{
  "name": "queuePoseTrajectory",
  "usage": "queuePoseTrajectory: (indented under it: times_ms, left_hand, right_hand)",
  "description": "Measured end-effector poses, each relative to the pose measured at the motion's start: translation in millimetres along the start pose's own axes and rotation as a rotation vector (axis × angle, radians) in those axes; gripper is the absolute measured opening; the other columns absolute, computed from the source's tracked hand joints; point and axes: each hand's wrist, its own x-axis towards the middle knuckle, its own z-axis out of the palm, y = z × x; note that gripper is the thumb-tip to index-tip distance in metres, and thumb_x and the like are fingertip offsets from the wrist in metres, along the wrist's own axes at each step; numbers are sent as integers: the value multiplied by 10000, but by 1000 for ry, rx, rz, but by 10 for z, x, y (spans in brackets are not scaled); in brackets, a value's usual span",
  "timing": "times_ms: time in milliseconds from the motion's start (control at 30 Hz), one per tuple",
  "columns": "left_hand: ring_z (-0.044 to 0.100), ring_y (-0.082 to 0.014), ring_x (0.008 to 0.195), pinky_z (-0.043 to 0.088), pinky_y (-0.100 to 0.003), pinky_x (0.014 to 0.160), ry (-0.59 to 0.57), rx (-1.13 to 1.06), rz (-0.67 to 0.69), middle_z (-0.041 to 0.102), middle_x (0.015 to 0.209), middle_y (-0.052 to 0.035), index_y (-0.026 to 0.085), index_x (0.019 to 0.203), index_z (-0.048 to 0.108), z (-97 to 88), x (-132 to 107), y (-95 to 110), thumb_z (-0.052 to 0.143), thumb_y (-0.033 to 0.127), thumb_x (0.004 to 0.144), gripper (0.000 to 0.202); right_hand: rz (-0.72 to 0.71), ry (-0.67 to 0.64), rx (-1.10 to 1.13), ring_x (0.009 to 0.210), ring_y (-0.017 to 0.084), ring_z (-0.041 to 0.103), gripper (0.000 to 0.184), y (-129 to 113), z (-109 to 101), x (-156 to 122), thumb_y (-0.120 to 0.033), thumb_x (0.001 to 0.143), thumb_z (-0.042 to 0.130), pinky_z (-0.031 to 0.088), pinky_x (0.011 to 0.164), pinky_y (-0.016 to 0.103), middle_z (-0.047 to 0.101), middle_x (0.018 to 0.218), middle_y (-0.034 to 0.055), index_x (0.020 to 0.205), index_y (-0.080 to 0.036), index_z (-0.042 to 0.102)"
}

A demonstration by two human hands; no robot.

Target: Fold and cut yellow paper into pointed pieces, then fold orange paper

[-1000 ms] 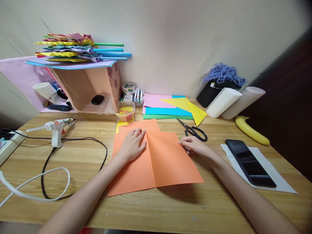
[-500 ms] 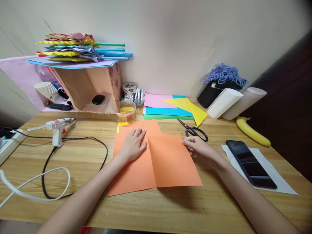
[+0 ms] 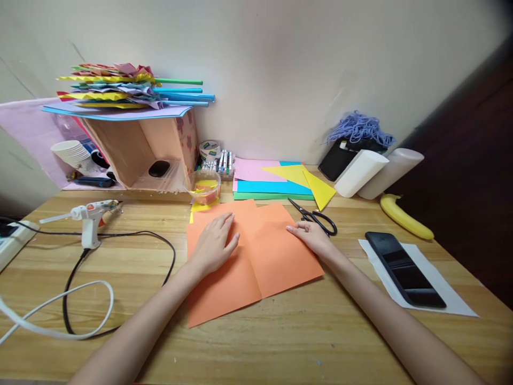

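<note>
A creased orange sheet of paper (image 3: 256, 262) lies opened out on the wooden table in front of me. Another orange edge shows behind its top left; whether that is a second sheet I cannot tell. My left hand (image 3: 214, 243) rests on the left half, fingers stretched out and thumb apart. At the right edge, my right hand (image 3: 310, 235) holds the paper between thumb and fingers. Black-handled scissors (image 3: 316, 218) lie just beyond my right hand, partly hidden by it.
A white glue gun (image 3: 91, 222) with looping cables stands left. Behind are a clear bowl of yellow scraps (image 3: 203, 187), coloured paper (image 3: 256, 187), yellow triangles (image 3: 318, 190) and a box (image 3: 184, 155) topped with paper flowers. To the right lie a phone (image 3: 404, 270) and a banana (image 3: 404, 216).
The right half of the orange sheet has come down flatter and turned slightly, its lower right corner moving up and away. My right hand still grips its edge; the left stays on the paper.
</note>
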Motion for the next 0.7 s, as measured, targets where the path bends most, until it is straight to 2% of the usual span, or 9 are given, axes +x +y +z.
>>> queuePoseTrajectory:
  times_ms: [167,300,400,500,600,700]
  left_hand:
    - [241,-222,1315,190,-401,1089,-116,-2,35,265,1430,-130,94,1353,274,93,-50,29,286,437,879,585]
    - [233,-212,1318,203,-398,1083,-117,4,41,262,1431,-126,102,1361,259,188,-29,-8,295,421,874,583]
    - [279,-212,1299,247,-395,1062,-90,22,37,298,1419,-111,123,1357,277,207,1,-27,315,391,870,558]
    - [304,-209,1285,259,-383,1054,-94,39,25,306,1417,-98,122,1357,283,194,14,-25,310,365,872,543]
    - [297,-209,1289,256,-381,1056,-105,42,19,287,1426,-98,115,1360,276,186,9,-20,300,357,876,542]
    - [288,-208,1294,254,-389,1058,-105,34,17,282,1428,-92,125,1362,271,196,2,-25,295,361,878,540]
  right_hand:
    - [-23,0,31,518,140,547,355,8,39,48,-506,640,631,381,474,227,610,605,3,663,-162,551]
    - [-45,-73,22,517,138,531,388,-18,16,48,-542,662,591,367,473,230,602,610,8,661,-156,551]
    - [-92,-40,-17,433,98,428,423,-21,-6,52,-565,672,561,286,424,219,495,499,-31,559,-170,462]
    - [-59,-41,-49,368,69,315,458,-12,-24,55,-562,666,561,200,386,217,369,425,-59,506,-190,347]
    - [21,-62,-76,324,56,250,459,-7,-35,50,-541,669,561,137,363,216,293,390,-73,500,-201,302]
    - [40,-59,-91,315,54,238,439,-6,-35,39,-513,677,556,123,361,216,272,380,-75,496,-204,303]
